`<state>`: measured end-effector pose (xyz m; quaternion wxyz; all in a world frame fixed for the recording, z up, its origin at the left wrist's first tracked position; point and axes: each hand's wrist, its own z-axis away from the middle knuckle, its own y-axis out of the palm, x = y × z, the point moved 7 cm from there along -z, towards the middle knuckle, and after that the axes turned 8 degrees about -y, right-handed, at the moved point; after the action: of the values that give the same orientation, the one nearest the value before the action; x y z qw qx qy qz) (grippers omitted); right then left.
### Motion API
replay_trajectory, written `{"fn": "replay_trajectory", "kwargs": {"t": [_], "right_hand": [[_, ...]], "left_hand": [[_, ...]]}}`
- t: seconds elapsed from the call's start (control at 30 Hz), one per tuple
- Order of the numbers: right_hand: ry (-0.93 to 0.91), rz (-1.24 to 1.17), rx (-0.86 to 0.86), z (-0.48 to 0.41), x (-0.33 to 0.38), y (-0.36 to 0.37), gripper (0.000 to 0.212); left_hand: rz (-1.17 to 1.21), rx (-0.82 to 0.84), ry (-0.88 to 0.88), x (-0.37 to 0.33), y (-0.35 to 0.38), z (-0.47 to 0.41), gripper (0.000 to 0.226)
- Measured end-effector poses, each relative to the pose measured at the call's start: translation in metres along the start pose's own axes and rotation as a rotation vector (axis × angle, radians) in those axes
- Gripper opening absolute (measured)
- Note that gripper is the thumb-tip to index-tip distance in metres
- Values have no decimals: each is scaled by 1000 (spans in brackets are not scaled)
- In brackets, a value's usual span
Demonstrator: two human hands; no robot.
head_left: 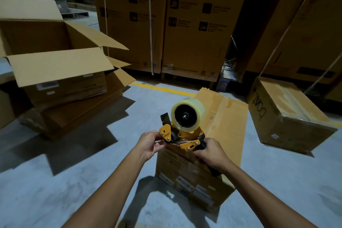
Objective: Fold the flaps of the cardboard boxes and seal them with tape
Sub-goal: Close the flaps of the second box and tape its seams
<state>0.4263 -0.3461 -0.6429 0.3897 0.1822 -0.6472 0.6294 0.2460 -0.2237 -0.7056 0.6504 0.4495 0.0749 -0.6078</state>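
The tape dispenser is held in the air between both hands, its yellow frame tilted and its roll of clear tape standing above the knuckles, round face turned to the camera; the right hand is wrapped round the black handle, fingers curled tight and back of the hand up, forearm reaching in from the lower right; the left hand comes in from the lower left with the wrist bent slightly, thumb and fingertips pinching at the dispenser's front end, just beside the yellow side plate; what exactly lies between those fingertips is too small to tell; directly beneath and beyond both hands a closed cardboard box rests on the floor, flaps down, a shiny strip along its top; well to the left of the left hand an open box stands with its flaps spread; to the right of the right hand, apart, lies a taped box with handwriting on its side; past the hands a yellow line crosses the floor before tall cartons
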Motion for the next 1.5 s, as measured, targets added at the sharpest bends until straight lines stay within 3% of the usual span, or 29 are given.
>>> {"fn": "replay_trajectory", "kwargs": {"t": [0.23, 0.4, 0.53, 0.8, 0.97, 1.2, 1.5], "right_hand": [[-41, 102, 1, -17, 4, 8, 18], [-47, 97, -7, -29, 3, 12, 20], [-65, 58, 1, -32, 6, 13, 14], [-65, 45, 21, -40, 0, 22, 23], [-77, 47, 22, -45, 5, 27, 21], [-94, 104, 18, -53, 5, 32, 26], [-73, 76, 41, -54, 5, 37, 17]], "left_hand": [[103, 12, -48, 1, -15, -6, 13], [190, 115, -27, -2, -19, -9, 30], [152, 107, 6, -6, -22, -10, 18], [-189, -128, 169, -13, -38, -24, 22], [-180, -207, 150, -9, -54, -31, 25], [218, 67, -26, 11, -46, -37, 14], [196, 175, -72, 9, -50, -42, 21]]}}
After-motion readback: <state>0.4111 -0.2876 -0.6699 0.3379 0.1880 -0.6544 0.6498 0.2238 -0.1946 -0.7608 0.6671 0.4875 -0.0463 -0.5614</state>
